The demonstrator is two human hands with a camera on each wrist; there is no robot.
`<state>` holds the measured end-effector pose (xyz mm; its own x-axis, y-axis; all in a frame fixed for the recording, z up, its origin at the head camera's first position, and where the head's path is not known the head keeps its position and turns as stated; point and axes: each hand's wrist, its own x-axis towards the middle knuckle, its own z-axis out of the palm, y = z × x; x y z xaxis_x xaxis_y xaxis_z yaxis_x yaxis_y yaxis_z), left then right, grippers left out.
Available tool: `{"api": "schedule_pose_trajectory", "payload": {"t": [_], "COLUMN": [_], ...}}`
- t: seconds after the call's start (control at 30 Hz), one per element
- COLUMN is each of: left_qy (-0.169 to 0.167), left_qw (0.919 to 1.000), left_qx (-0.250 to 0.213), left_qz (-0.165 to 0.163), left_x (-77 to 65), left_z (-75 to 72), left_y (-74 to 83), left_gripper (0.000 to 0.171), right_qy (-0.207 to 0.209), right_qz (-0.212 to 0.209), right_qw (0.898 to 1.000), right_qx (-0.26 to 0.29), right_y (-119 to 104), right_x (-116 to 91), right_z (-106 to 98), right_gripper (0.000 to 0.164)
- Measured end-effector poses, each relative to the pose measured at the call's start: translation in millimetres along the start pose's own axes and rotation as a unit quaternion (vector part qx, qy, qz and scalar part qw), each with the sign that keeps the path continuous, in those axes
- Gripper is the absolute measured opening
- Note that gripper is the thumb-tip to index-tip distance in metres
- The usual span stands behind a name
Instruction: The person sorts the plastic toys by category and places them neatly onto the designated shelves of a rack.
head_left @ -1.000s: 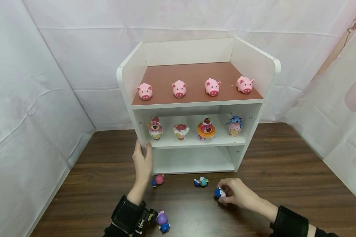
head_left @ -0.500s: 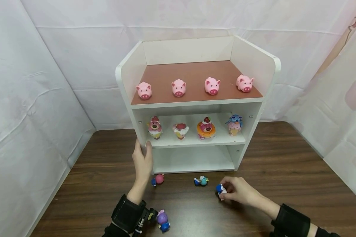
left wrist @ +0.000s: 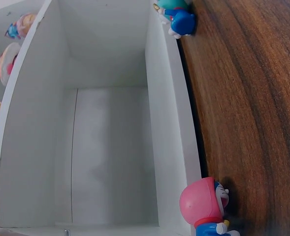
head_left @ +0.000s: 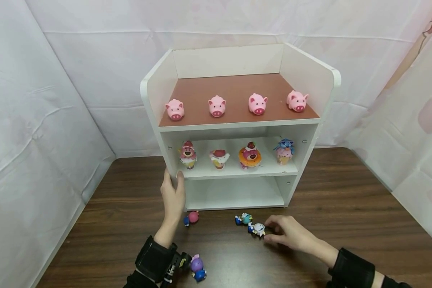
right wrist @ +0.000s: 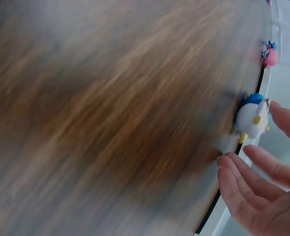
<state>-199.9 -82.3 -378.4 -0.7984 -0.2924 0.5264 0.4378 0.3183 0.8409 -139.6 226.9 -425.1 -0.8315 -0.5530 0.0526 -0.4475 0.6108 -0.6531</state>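
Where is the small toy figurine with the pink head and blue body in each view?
Head: the pink-headed, blue-bodied toy figurine lies below centre, slightly left.
Left wrist: the figurine is at the bottom, right of centre, its body partly cut off.
Right wrist: the figurine is small, high up near the right edge.
Shared landmark: the lower front edge of the white, open-fronted cabinet, which runs beside the figurine in all three.
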Motion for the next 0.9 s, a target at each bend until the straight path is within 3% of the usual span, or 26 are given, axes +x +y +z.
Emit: {"api": "schedule_pose_trajectory", "payload": {"t": [0.23,0.5,0.63,0.9], "left_qy": [-0.004,-0.003,-0.002,-0.003], "left_qw": [1.0000,1.0000,1.0000,1.0000], "left_qx": [0.000,-0.001,-0.002,-0.004], "left_qz": [-0.003,-0.005,-0.002,-0.001], "left_x": [0.0,-0.4,-0.3,-0.8], "left_z": [-0.2,-0.4,-0.2,-0.1], "left_y": [1.1,1.1,0.4,0.5], "left_gripper": [0.041,0.041,0.041,0.041], "right_qy": [0.001,-0.002,0.013,0.013], "right_qz": [0.085,0.216,0.224,0.196], "right_qw": [0.995,0.966,0.965,0.973], "right_qx": [0.052,0.141,0.135,0.121], "right_y": [-7,-13,-13,-15], "right_x": [4,13,19,22], "right_z": [6,13,16,16], "right_gripper": [0.039,0.038,0.038,0.024]}}
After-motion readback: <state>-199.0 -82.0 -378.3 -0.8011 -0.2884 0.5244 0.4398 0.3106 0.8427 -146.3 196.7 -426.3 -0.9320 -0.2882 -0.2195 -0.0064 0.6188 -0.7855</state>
